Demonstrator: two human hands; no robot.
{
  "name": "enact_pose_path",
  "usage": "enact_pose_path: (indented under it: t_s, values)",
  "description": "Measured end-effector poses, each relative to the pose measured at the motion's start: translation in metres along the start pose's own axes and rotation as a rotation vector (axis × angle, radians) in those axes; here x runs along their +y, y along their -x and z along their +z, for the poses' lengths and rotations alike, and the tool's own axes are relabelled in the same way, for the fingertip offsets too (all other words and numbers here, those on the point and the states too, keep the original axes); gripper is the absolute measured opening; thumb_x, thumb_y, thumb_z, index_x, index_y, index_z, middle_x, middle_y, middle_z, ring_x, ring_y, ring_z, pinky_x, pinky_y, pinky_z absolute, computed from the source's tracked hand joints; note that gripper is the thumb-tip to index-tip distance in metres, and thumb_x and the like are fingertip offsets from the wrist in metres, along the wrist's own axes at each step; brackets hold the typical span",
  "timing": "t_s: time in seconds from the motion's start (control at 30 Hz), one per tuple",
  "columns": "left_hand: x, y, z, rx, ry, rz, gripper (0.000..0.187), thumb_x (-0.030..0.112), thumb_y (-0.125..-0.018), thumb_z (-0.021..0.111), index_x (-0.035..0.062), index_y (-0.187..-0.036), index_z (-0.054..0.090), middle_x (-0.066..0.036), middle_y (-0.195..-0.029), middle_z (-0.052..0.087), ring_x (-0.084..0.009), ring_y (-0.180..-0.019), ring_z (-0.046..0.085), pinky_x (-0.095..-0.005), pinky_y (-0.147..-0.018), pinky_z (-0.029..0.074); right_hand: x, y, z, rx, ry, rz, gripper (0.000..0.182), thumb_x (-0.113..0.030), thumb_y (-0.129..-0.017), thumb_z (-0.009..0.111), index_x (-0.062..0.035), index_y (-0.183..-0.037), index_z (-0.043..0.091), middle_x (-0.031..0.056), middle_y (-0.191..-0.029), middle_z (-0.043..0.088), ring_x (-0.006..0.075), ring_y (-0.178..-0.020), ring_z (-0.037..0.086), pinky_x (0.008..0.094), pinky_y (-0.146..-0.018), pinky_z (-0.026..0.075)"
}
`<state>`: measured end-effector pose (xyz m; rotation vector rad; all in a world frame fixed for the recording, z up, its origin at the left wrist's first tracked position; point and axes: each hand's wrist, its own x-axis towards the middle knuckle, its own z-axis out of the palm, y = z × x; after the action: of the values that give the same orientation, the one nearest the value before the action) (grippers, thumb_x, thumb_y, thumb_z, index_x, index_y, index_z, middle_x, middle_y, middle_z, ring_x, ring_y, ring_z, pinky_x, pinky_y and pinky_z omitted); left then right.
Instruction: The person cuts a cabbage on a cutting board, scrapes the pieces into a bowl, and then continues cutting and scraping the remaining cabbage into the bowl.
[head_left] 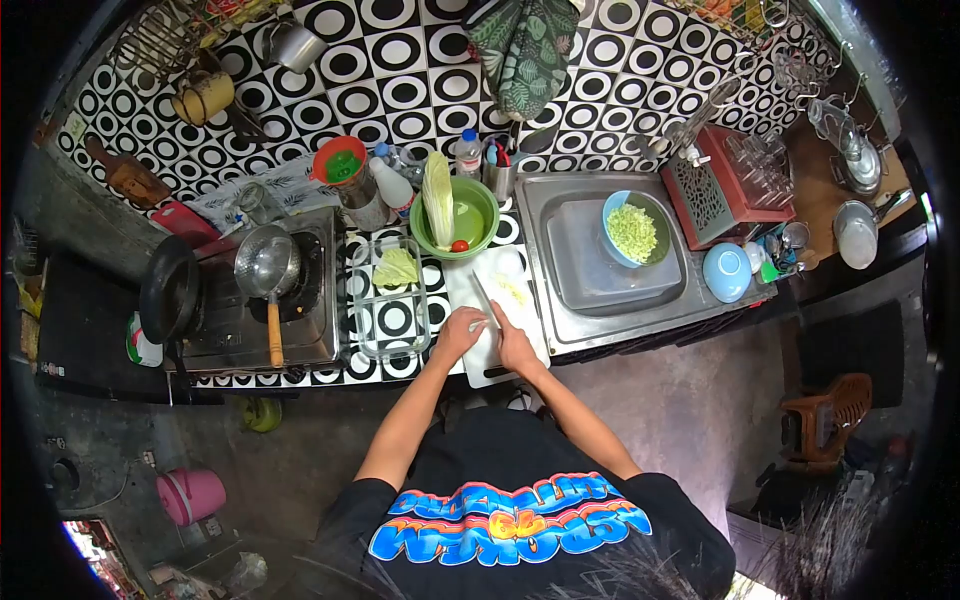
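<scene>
My right hand (517, 347) is closed around a kitchen knife (483, 293), its blade pointing away from me over a white cutting board (534, 328). Close to the blade's left side, my left hand (460, 333) has its fingers drawn together; whatever they pinch is too small to make out. Pale cabbage shreds (511, 290) lie on the board to the right of the blade. Behind the board, a green bowl (482, 232) contains a long napa cabbage piece (437, 200) and a red tomato (459, 246). A cabbage leaf (396, 267) rests in a glass container (391, 350) on the left.
On the right, the steel sink (535, 230) contains a grey tub (585, 285) and a blue bowl (608, 225) of chopped cabbage (632, 234). A saucepan (268, 262) sits on the stove (215, 335) at left, its wooden handle toward me. Bottles (391, 187) stand behind.
</scene>
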<state>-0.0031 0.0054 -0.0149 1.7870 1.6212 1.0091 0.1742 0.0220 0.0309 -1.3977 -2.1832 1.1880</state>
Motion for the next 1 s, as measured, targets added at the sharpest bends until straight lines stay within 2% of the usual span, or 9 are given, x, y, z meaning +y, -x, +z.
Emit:
enact_pose_path:
  t_s: [0.1, 0.2, 0.23, 0.37, 0.57, 0.67, 0.83, 0.93, 1.0]
  values:
    - [0.000, 0.003, 0.002, 0.030, -0.002, -0.012, 0.014, 0.012, -0.083, 0.072, 0.0035, -0.094, 0.075, -0.013, -0.103, 0.073, -0.0309, -0.101, 0.066, -0.0392, -0.090, 0.053, 0.004, 0.013, -0.005, 0.002, -0.027, 0.010, 0.072, -0.005, -0.095, 0.045, -0.0275, -0.159, 0.020, 0.0363, -0.080, 0.064, 0.0552, -0.082, 0.063, 0.0593, -0.077, 0.050]
    - [0.000, 0.002, 0.004, 0.053, 0.009, -0.013, 0.012, 0.009, -0.082, 0.073, 0.0022, -0.092, 0.075, -0.013, -0.100, 0.073, -0.0313, -0.099, 0.067, -0.0397, -0.088, 0.053, 0.005, 0.020, -0.003, -0.016, -0.077, 0.031, 0.071, -0.002, -0.094, 0.046, -0.0168, -0.158, 0.022, 0.0401, -0.097, 0.063, 0.0563, -0.091, 0.062, 0.0551, -0.084, 0.050]
    - [0.000, 0.001, 0.003, 0.051, 0.012, -0.013, 0.012, 0.009, -0.082, 0.073, 0.0020, -0.091, 0.075, -0.013, -0.099, 0.073, -0.0315, -0.098, 0.067, -0.0398, -0.088, 0.053, 0.004, 0.023, -0.003, -0.009, -0.103, 0.018, 0.070, -0.002, -0.094, 0.046, -0.0144, -0.158, 0.021, 0.0397, -0.109, 0.062, 0.0555, -0.101, 0.061, 0.0528, -0.090, 0.049]
    - [0.003, -0.002, 0.000, 0.021, 0.012, -0.036, 0.011, 0.009, -0.082, 0.072, 0.0019, -0.090, 0.076, -0.013, -0.097, 0.073, -0.0325, -0.096, 0.067, -0.0407, -0.088, 0.052, 0.003, 0.024, 0.012, 0.033, -0.141, -0.001, 0.070, -0.001, -0.094, 0.044, -0.0151, -0.159, 0.021, 0.0367, -0.117, 0.062, 0.0546, -0.103, 0.061, 0.0517, -0.092, 0.049]
    - [-0.004, 0.000, 0.006, 0.034, 0.004, -0.055, 0.011, 0.007, -0.081, 0.070, 0.0015, -0.090, 0.076, -0.014, -0.102, 0.073, -0.0332, -0.100, 0.066, -0.0406, -0.090, 0.052, -0.020, 0.033, 0.010, 0.006, -0.107, 0.075, 0.071, -0.001, -0.094, 0.042, -0.0161, -0.159, 0.020, 0.0374, -0.085, 0.064, 0.0546, -0.079, 0.064, 0.0563, -0.076, 0.049]
    - [-0.002, 0.000, 0.007, 0.031, -0.019, -0.075, 0.011, 0.007, -0.081, 0.071, 0.0014, -0.089, 0.076, -0.015, -0.103, 0.073, -0.0334, -0.102, 0.066, -0.0407, -0.090, 0.052, -0.013, 0.034, 0.022, 0.072, -0.097, -0.004, 0.071, -0.002, -0.094, 0.043, -0.0164, -0.159, 0.019, 0.0347, -0.070, 0.061, 0.0543, -0.068, 0.061, 0.0588, -0.068, 0.047]
    - [-0.001, -0.003, 0.004, 0.004, -0.045, -0.067, 0.010, -0.001, -0.075, 0.065, -0.0024, -0.084, 0.070, -0.018, -0.090, 0.069, -0.0381, -0.094, 0.064, -0.0435, -0.084, 0.051, -0.002, 0.007, 0.031, 0.088, 0.029, -0.053, 0.076, -0.001, -0.091, 0.045, -0.0192, -0.160, 0.018, 0.0339, -0.071, 0.061, 0.0544, -0.065, 0.060, 0.0607, -0.066, 0.046]
    - [0.001, -0.001, 0.000, 0.039, -0.012, 0.002, 0.008, 0.002, -0.076, 0.067, -0.0008, -0.082, 0.070, -0.017, -0.087, 0.068, -0.0375, -0.092, 0.063, -0.0451, -0.084, 0.051, -0.006, -0.007, 0.029, 0.076, 0.053, -0.057, 0.078, 0.000, -0.090, 0.046, -0.0228, -0.159, 0.019, 0.0337, -0.073, 0.062, 0.0543, -0.068, 0.061, 0.0610, -0.069, 0.047]
    - [0.001, -0.002, -0.002, -0.008, -0.009, 0.003, 0.013, 0.004, -0.077, 0.068, 0.0000, -0.089, 0.072, -0.016, -0.095, 0.070, -0.0354, -0.097, 0.064, -0.0433, -0.087, 0.052, -0.005, -0.012, 0.022, 0.046, 0.066, -0.066, 0.077, -0.001, -0.091, 0.046, -0.0233, -0.159, 0.019, 0.0336, -0.074, 0.063, 0.0543, -0.070, 0.061, 0.0603, -0.070, 0.048]
